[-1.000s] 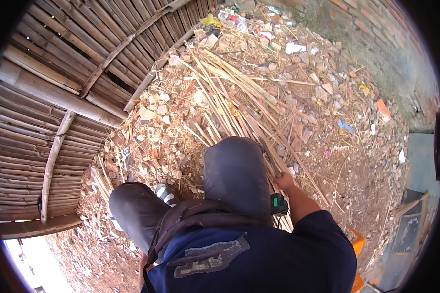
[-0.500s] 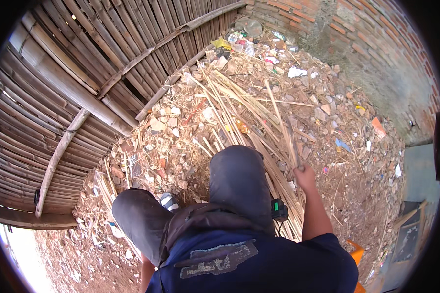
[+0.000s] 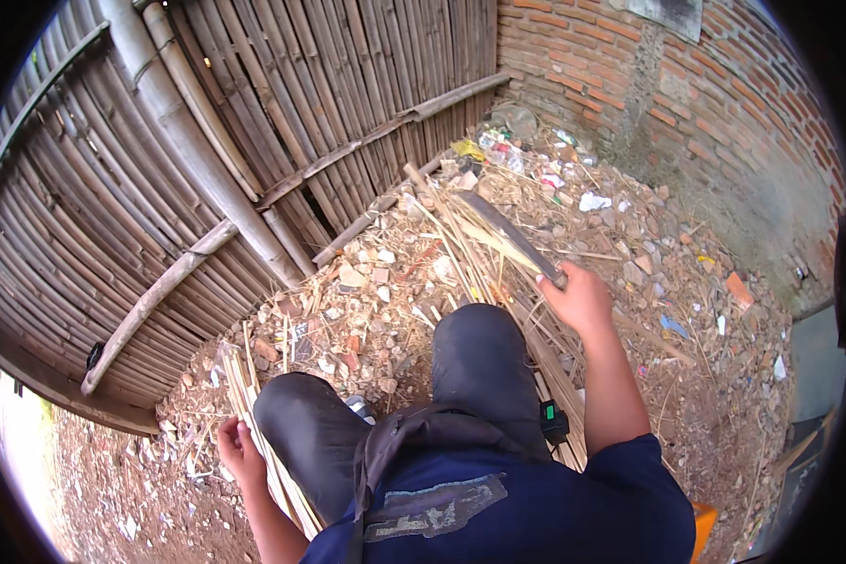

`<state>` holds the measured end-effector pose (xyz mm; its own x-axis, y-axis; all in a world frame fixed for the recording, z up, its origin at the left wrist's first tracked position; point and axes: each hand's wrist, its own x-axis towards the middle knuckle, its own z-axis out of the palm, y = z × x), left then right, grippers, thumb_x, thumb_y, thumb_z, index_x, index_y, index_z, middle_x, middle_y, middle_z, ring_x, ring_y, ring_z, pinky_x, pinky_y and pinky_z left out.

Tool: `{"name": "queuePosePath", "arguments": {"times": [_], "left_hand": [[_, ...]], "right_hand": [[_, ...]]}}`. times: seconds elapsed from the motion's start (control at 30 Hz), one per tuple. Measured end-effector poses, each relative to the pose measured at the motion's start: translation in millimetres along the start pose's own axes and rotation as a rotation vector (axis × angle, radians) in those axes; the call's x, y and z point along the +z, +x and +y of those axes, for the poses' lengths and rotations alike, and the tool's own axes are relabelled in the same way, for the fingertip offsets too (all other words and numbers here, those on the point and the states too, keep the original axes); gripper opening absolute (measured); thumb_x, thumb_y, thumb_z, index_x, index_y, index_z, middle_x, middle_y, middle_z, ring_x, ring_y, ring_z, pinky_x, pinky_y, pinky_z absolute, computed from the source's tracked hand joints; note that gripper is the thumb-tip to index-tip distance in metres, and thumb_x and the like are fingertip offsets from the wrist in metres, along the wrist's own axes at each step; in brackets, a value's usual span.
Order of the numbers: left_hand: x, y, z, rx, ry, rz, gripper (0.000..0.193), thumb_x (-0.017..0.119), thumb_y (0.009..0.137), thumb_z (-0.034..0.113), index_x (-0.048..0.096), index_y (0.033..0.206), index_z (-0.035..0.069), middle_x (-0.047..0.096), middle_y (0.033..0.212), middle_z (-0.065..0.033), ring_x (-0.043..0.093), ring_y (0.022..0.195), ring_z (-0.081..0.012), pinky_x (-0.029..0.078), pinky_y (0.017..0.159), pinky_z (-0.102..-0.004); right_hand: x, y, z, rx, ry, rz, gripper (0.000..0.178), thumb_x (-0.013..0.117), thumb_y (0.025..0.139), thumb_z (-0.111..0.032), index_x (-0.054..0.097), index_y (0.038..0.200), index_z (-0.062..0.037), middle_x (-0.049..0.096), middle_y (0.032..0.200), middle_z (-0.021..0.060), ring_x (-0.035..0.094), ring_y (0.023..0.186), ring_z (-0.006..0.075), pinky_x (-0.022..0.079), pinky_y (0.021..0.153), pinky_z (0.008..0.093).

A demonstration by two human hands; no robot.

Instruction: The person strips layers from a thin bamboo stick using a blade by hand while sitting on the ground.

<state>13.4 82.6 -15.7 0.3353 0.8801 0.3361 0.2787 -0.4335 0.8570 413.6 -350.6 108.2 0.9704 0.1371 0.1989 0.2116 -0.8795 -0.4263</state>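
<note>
My right hand (image 3: 581, 299) is closed round the near end of a machete (image 3: 509, 231). Its long dark blade points away and to the left, over a pile of split bamboo strips (image 3: 456, 246). A pale strip lies along the blade's lower edge; whether my fingers touch it I cannot tell. My left hand (image 3: 242, 455) is raised beside my left knee, fingers apart and slightly bent, with nothing seen in it. Close by its fingertips lies a second bundle of bamboo strips (image 3: 240, 381), partly hidden behind my left leg.
Stones, broken brick and litter cover the ground (image 3: 367, 291). A bamboo wall (image 3: 348, 103) rises on the left, a brick wall (image 3: 592, 66) at the far right. By my right thigh sits a small black box (image 3: 555, 421) with a green light. Something orange (image 3: 704, 528) shows behind my right side.
The machete has swung leftward, from pointing ahead nearly edge-on to showing its flat. My left hand has come up from beside my hip into view. The view itself has tilted upward.
</note>
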Motion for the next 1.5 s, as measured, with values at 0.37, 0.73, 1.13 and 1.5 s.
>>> {"name": "queuePosePath", "arguments": {"times": [0.37, 0.73, 1.13, 1.5], "left_hand": [[-4, -13, 146, 0.621, 0.127, -0.187, 0.019, 0.071, 0.087, 0.007, 0.062, 0.102, 0.001, 0.066, 0.098, -0.0152, 0.064, 0.091, -0.0319, 0.049, 0.084, -0.0400], [49, 36, 247, 0.952, 0.290, -0.208, 0.040, 0.076, 0.082, 0.014, 0.061, 0.117, 0.002, 0.063, 0.115, -0.0165, 0.060, 0.109, -0.0366, 0.046, 0.095, -0.0456], [90, 52, 273, 1.013, 0.275, -0.261, 0.043, 0.072, 0.086, 0.014, 0.060, 0.126, 0.003, 0.062, 0.127, -0.0175, 0.058, 0.120, -0.0386, 0.044, 0.103, -0.0477], [93, 56, 290, 1.166, 0.351, -0.350, 0.041, 0.074, 0.084, 0.011, 0.063, 0.124, 0.009, 0.064, 0.126, -0.0118, 0.064, 0.112, -0.0335, 0.050, 0.093, -0.0451]], "right_hand": [[-6, -21, -83, -0.315, -0.091, 0.081, 0.038, 0.073, 0.083, -0.038, 0.071, 0.106, -0.0076, 0.072, 0.093, 0.0168, 0.072, 0.084, 0.0366, 0.057, 0.074, 0.0486], [-35, -30, -106, -0.588, -0.055, 0.128, 0.029, 0.077, 0.078, -0.031, 0.066, 0.091, -0.0071, 0.067, 0.082, 0.0120, 0.069, 0.073, 0.0348, 0.055, 0.065, 0.0472], [-28, -46, -97, -0.633, 0.114, 0.067, 0.032, 0.078, 0.077, -0.031, 0.065, 0.091, -0.0047, 0.066, 0.082, 0.0137, 0.067, 0.073, 0.0355, 0.052, 0.064, 0.0472], [-20, -58, -91, -0.649, 0.203, 0.098, 0.029, 0.080, 0.075, -0.027, 0.065, 0.090, -0.0062, 0.064, 0.077, 0.0115, 0.066, 0.069, 0.0342, 0.050, 0.060, 0.0460]]}}
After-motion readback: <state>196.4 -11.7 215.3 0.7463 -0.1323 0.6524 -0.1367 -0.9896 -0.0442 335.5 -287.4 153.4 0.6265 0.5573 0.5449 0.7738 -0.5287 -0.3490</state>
